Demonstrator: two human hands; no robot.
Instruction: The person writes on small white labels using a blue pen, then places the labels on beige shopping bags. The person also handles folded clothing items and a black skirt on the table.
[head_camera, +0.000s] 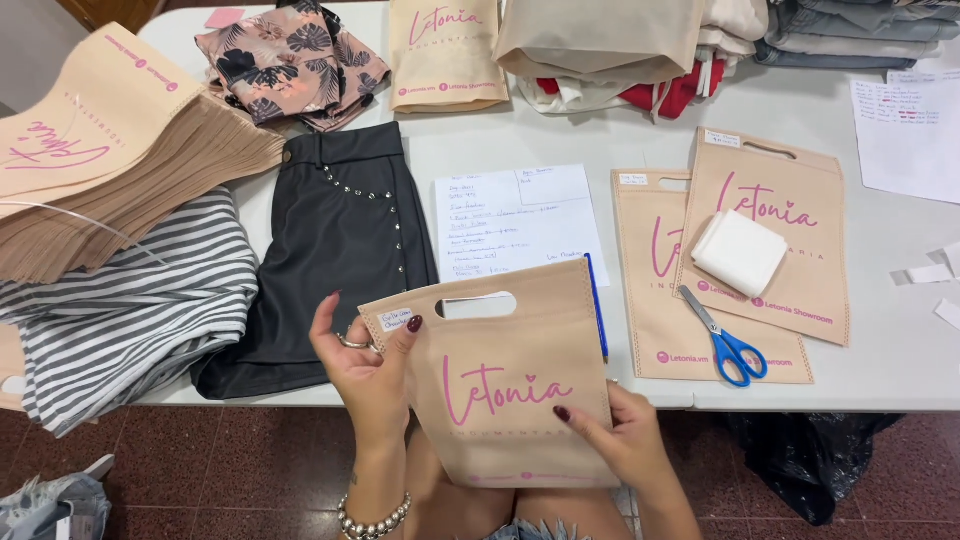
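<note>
Hands hold a tan bag (510, 390) with pink writing at the near edge of the white surface (900, 380). The left hand (365, 365) has its grip closed on the bag's top left corner, thumb on the front near a small white sticker (396, 320). The right hand (620, 435) pinches the bag's lower right edge (its fingers go behind the bag). Just left of the bag lies a black skirt (340, 240) with little studs, and left of that a striped cloth (130, 300). Behind the bag is a paper sheet (510, 220) with a blue pen (597, 310) beside it. To the right lie two more tan bags (790, 290), with blue scissors (725, 340) and a folded white cloth (738, 250) on top.
</note>
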